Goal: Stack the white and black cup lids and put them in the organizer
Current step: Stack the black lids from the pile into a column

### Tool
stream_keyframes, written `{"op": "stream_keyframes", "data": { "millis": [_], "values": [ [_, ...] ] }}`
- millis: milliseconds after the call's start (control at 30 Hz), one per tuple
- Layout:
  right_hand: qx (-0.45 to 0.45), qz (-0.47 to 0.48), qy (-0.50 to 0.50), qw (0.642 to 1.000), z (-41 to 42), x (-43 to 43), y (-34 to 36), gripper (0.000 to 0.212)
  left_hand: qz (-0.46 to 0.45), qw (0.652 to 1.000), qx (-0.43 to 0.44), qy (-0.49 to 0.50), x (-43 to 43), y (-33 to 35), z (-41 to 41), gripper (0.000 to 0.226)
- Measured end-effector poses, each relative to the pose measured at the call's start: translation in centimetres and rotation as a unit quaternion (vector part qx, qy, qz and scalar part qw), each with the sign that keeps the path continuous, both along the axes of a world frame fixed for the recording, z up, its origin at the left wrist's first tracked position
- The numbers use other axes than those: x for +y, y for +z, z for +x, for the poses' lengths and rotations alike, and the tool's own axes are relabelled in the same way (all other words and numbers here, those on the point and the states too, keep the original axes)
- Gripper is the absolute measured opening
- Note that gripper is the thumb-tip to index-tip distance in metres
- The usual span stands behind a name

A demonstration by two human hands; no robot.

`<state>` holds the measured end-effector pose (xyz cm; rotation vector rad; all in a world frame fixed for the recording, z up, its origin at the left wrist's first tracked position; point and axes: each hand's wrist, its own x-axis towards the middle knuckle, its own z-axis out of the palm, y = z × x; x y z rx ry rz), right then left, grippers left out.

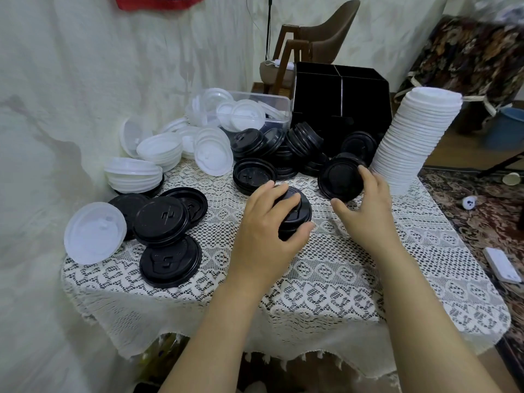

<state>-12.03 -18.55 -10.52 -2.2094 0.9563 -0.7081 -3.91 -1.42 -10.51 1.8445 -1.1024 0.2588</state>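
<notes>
Black lid (340,178) — tilted, pinched btwn thumb and fingers (365,173) of right hand (368,207), just right of + behind the lid stack (296,215) that left hand (263,231) grips on the surface (340,268). Next move prob leftward, lid flat onto stack — right hand nearer.

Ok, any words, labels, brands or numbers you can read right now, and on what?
No readable text anywhere in view.
Black lids: raised embossed mark on top, too blurred to read as letters or numbers.
Organizer, white lid stack, clear tub: no labels visible.
</notes>
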Motion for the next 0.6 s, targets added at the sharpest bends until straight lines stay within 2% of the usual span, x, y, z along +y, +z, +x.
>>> {"op": "stream_keyframes", "data": {
  "millis": [100, 233, 367, 500, 600],
  "values": [
    [0.012, 0.020, 0.005, 1.000, 0.6, -0.7, -0.3, 0.086, -0.003, 1.000, 0.000, -0.002, 0.1, -0.1, 0.0, 0.054],
    [-0.021, 0.009, -0.029, 0.999, 1.2, -1.5, 0.0, 0.079, 0.000, 1.000, 0.000, -0.001, 0.1, -0.2, 0.0, 0.053],
    [-0.013, -0.028, -0.070, 0.997, 1.7, -1.7, -0.1, 0.058, 0.004, 1.000, 0.001, 0.000, 0.0, -0.2, 0.1, 0.052],
    [-0.047, -0.033, -0.076, 0.995, 1.6, -1.0, 0.2, 0.019, 0.003, 1.000, -0.002, -0.001, 0.0, -0.3, 0.1, 0.052],
    [-0.058, -0.084, -0.068, 0.992, 1.0, -0.3, 0.6, 0.019, -0.001, 1.000, -0.004, -0.002, 0.0, -0.3, 0.1, 0.054]
  ]
}}
